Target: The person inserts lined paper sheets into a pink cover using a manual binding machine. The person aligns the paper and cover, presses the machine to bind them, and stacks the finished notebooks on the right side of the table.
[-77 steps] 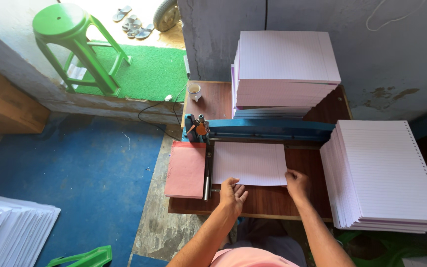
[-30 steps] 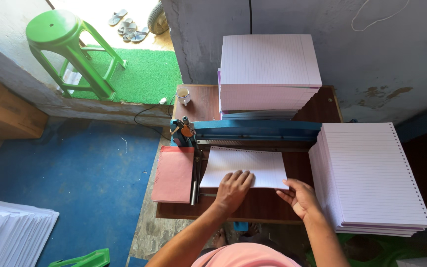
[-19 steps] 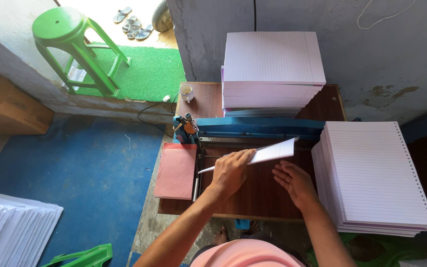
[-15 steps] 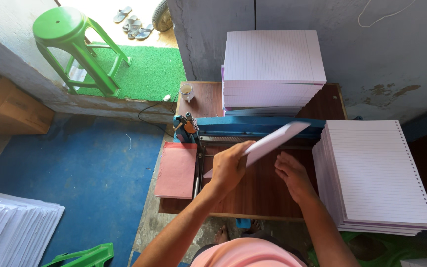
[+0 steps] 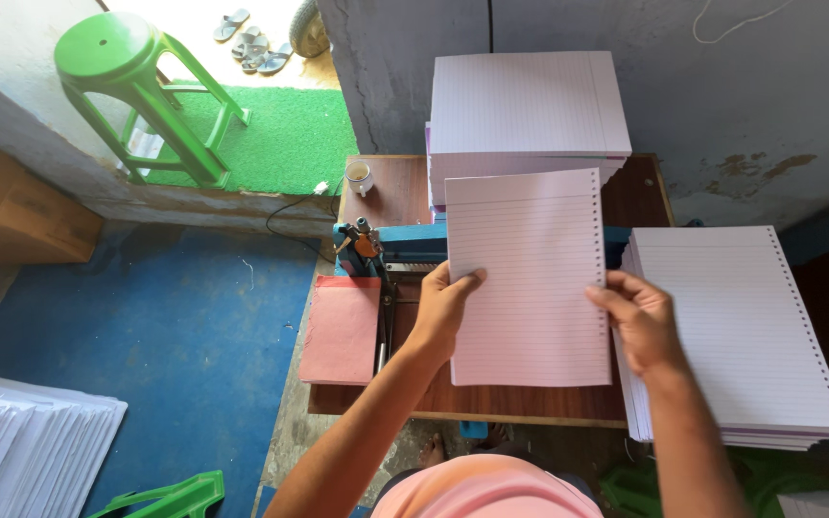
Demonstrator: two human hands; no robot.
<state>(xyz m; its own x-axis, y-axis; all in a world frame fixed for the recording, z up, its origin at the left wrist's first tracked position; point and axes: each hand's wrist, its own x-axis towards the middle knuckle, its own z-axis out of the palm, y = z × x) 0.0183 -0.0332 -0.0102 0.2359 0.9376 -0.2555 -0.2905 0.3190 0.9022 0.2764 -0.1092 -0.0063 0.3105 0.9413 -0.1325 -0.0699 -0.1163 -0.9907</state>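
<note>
The left hand [image 5: 443,312] and right hand [image 5: 640,321] hold a bundle of lined, punched sheets [image 5: 528,278] upright above the wooden surface [image 5: 530,401], fingers [image 5: 461,281] closed on its left and right edges. The bundle is in front of the blue punching machine [image 5: 405,247], between a red board [image 5: 343,329] at left and a stack of punched sheets [image 5: 736,331] at right; a second paper stack [image 5: 528,110] stands behind the machine
</note>
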